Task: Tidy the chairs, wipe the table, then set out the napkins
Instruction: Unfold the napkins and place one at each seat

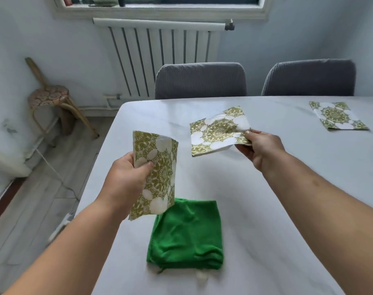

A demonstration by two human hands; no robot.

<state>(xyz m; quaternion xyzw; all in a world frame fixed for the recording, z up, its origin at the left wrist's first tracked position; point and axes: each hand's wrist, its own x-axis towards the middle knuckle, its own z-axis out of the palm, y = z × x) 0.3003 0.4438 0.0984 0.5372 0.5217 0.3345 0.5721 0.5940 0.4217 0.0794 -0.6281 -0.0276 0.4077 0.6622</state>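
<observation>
Laying napkins: right hand [260,145] pinches a napkin [215,133] by its corner, toward the table's [287,188] far left corner. Left hand [126,173] grips the spare napkin [158,173] by the left edge. I'd drop it flat, squared like the laid napkin [336,116].

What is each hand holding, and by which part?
Left hand grips the upright napkin at its left edge; right hand pinches the second napkin by its right edge.

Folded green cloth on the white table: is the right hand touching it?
Apart. Head view: bare white table lies between the right hand and the green cloth.
</observation>
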